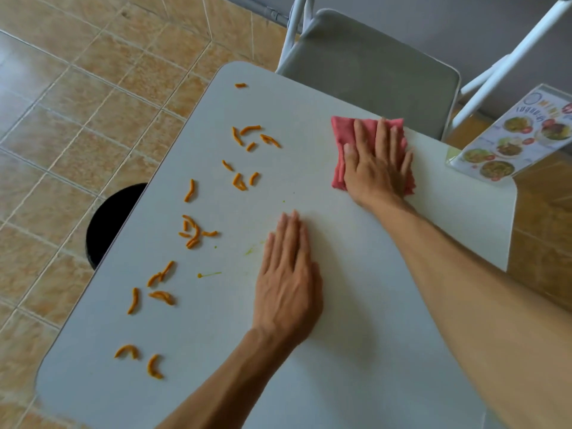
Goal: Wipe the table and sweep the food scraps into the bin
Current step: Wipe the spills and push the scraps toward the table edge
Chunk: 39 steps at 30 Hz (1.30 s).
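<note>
A white table [356,351] fills the view. Several orange food scraps [192,233] lie scattered along its left half, with small yellow-green smears [209,274] near the middle. A folded pink cloth [342,140] lies near the far edge, and my right hand [377,168] presses flat on top of it, fingers spread. My left hand [288,286] rests flat on the bare tabletop, palm down, holding nothing, just right of the scraps. A black round bin [108,221] stands on the floor beside the table's left edge, partly hidden under it.
A grey folding chair [371,69] stands against the table's far side. A clear menu stand [520,140] with food pictures sits at the far right corner. Tan floor tiles [77,103] surround the table on the left.
</note>
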{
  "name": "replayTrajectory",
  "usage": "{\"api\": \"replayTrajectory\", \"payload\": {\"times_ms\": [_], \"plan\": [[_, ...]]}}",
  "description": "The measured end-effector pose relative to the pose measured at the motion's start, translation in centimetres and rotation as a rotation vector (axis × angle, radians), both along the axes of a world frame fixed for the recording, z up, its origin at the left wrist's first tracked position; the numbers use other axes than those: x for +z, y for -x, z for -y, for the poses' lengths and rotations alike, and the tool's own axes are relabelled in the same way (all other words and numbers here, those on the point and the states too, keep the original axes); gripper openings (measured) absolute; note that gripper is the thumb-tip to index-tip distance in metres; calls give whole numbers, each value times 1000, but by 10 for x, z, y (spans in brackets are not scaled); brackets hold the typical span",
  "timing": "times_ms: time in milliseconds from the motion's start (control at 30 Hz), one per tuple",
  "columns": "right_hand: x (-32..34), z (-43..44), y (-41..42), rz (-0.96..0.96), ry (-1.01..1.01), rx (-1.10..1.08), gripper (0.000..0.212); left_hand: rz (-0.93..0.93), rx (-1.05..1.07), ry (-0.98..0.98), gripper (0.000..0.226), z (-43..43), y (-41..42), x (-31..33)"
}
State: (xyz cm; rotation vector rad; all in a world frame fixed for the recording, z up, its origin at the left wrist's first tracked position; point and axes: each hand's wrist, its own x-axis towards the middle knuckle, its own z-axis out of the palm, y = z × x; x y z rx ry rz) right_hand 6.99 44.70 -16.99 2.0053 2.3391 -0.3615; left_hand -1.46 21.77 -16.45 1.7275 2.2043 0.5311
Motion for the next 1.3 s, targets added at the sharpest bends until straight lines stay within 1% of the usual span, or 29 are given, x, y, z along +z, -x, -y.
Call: {"api": "replayTrajectory", "payload": {"times_ms": [33, 100, 200, 267, 300, 333, 433, 467, 500, 533, 600, 633, 667, 700, 733, 800, 833, 867, 900, 933, 1000, 1033, 1067, 1100, 1133, 1167, 1200, 1267, 1300], "plan": [[1, 14, 9, -11, -26, -22, 56, -16, 15, -2, 59, 15, 7, 1], [-2, 49, 20, -27, -96, 65, 56, -56, 61, 4, 59, 45, 21, 3], [-8, 97, 10, -62, -137, 428, 59, -92, 142, 49, 59, 72, 31, -1], [-10, 95, -5, -48, -132, 586, 60, -97, 163, 90, 59, 82, 30, -5], [-11, 85, -12, -32, -146, 575, 60, -100, 159, 102, 60, 83, 28, -7], [-12, 75, -16, -27, -172, 492, 62, -104, 154, 109, 60, 84, 27, -8], [-15, 76, 12, -21, -228, 24, 67, -121, 161, 123, 61, 84, 27, -9], [-14, 91, 28, -44, -256, -48, 66, -121, 160, 125, 61, 84, 26, -8], [-14, 110, 41, -80, -279, -5, 62, -119, 158, 126, 61, 85, 27, -8], [-15, 130, 48, -98, -303, 144, 59, -115, 157, 129, 61, 86, 27, -8], [-12, 154, 38, -82, -271, 548, 58, -110, 156, 134, 60, 86, 28, -7], [-9, 147, 25, -72, -255, 697, 58, -112, 158, 138, 60, 86, 28, -7], [-11, 135, 12, -58, -275, 765, 58, -112, 161, 140, 60, 85, 28, -7], [-12, 122, 1, -33, -300, 741, 57, -108, 164, 141, 61, 84, 27, -7], [-14, 109, -8, -25, -320, 634, 58, -104, 165, 142, 61, 83, 27, -7], [-15, 101, -7, -23, -310, 258, 58, -102, 164, 140, 61, 82, 26, -7], [-18, 112, 6, -17, -348, 82, 57, -102, 163, 135, 61, 83, 26, -8], [-18, 128, 22, -31, -376, -26, 56, -101, 160, 129, 61, 84, 26, -7], [-19, 146, 37, -62, -382, -32, 55, -100, 159, 123, 61, 85, 26, -7], [-19, 164, 48, -97, -375, 77, 55, -102, 162, 122, 60, 85, 26, -8], [-17, 184, 44, -107, -317, 468, 56, -99, 163, 124, 59, 86, 26, -8], [-13, 177, 32, -99, -298, 654, 56, -99, 162, 123, 59, 85, 26, -8], [-12, 163, 18, -91, -313, 777, 55, -102, 164, 124, 60, 84, 26, -8], [-13, 148, 5, -83, -335, 818, 54, -104, 168, 126, 60, 83, 26, -8], [-15, 132, -6, -89, -359, 762, 52, -105, 172, 128, 60, 83, 25, -8], [-17, 121, -16, -97, -366, 611, 52, -107, 177, 130, 60, 83, 25, -8], [-17, 117, -20, -93, -375, 404, 52, -109, 179, 132, 60, 83, 25, -8], [-19, 136, -6, -74, -407, 27, 51, -112, 173, 136, 60, 84, 25, -8], [-20, 154, 6, -85, -397, -43, 51, -113, 168, 137, 60, 84, 24, -8]]}}
